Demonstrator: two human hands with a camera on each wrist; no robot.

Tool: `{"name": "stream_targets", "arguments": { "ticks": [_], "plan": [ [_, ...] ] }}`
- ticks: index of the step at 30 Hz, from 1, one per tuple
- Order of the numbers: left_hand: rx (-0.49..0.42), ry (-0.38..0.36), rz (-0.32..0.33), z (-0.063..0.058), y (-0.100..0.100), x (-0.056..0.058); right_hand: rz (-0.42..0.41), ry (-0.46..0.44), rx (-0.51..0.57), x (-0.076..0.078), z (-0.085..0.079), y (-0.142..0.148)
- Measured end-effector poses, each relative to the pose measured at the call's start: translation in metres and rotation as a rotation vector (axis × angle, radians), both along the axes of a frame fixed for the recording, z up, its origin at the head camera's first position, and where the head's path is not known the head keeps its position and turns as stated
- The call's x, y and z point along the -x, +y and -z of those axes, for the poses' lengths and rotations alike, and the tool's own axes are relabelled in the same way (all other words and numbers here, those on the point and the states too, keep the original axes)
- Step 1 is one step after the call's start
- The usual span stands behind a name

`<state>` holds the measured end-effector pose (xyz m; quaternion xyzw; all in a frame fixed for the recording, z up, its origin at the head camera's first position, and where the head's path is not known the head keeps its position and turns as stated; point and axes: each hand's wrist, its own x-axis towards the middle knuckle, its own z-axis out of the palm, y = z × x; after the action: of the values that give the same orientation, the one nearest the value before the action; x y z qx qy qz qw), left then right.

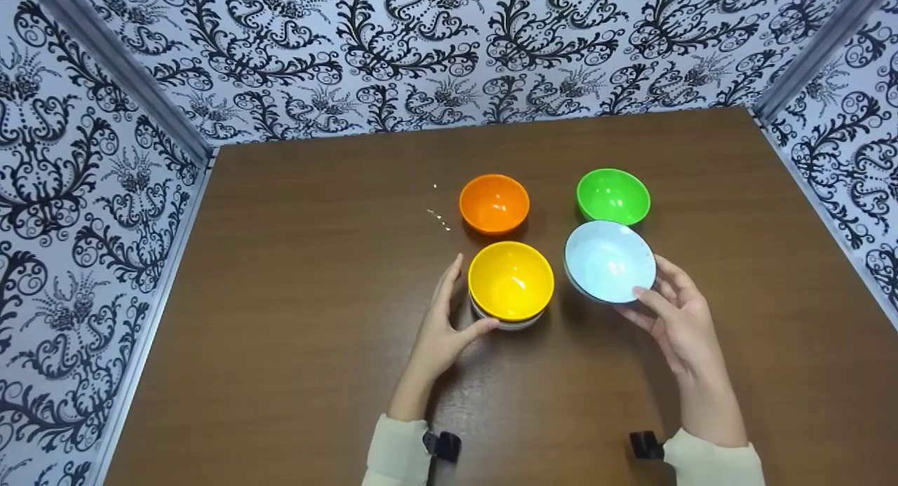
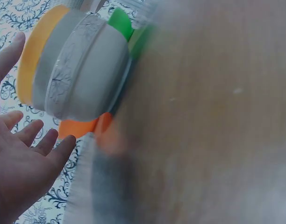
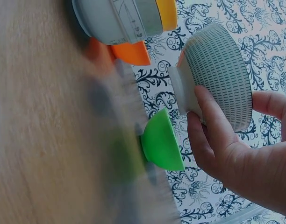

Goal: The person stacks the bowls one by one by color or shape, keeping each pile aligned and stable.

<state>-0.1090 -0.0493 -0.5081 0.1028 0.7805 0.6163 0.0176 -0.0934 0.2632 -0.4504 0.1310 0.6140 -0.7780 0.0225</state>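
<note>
My right hand (image 1: pixel 684 325) holds a bowl (image 1: pixel 609 261) with a pale blue inside, thumb at the rim and fingers under its side. In the right wrist view this bowl (image 3: pixel 218 77) shows rows of small dark dashes outside and a white foot, raised off the table. A yellow bowl (image 1: pixel 511 281) tops a stack of bowls in front of me; the left wrist view shows pale grey bowls (image 2: pixel 94 70) beneath it, one with a branch-like pattern. Beside the stack, my left hand (image 1: pixel 445 332) has its fingers spread, the thumb close to the yellow rim.
Behind the stack stands an orange bowl (image 1: pixel 494 204). A green bowl (image 1: pixel 614 195) sits farther right, partly overlapped by the held bowl in the head view. Small light flecks (image 1: pixel 439 219) mark the brown table (image 1: pixel 302 297). Patterned walls (image 1: pixel 449 58) enclose the back and sides.
</note>
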Motion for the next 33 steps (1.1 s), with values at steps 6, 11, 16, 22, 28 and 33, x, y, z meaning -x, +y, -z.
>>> {"name": "stream_targets", "arguments": {
  "ticks": [6,11,16,22,28,33],
  "plan": [
    [0.025,0.062,-0.018,-0.01,-0.002,0.004,-0.021,0.011,-0.02,0.002,-0.005,-0.005],
    [0.021,0.073,-0.012,-0.02,-0.001,0.007,-0.034,0.001,-0.038,0.003,-0.01,-0.009],
    [0.084,0.082,-0.02,-0.03,0.003,0.007,-0.048,0.015,-0.041,0.004,-0.014,-0.014],
    [0.133,0.138,-0.031,-0.038,0.011,0.01,-0.067,0.035,-0.04,0.006,-0.019,-0.02],
    [0.167,0.172,-0.017,-0.045,0.019,0.013,-0.095,0.05,-0.043,0.008,-0.022,-0.025],
    [0.169,0.198,0.008,-0.05,0.025,0.016,-0.121,0.055,-0.045,0.01,-0.025,-0.03]
  ]
}}
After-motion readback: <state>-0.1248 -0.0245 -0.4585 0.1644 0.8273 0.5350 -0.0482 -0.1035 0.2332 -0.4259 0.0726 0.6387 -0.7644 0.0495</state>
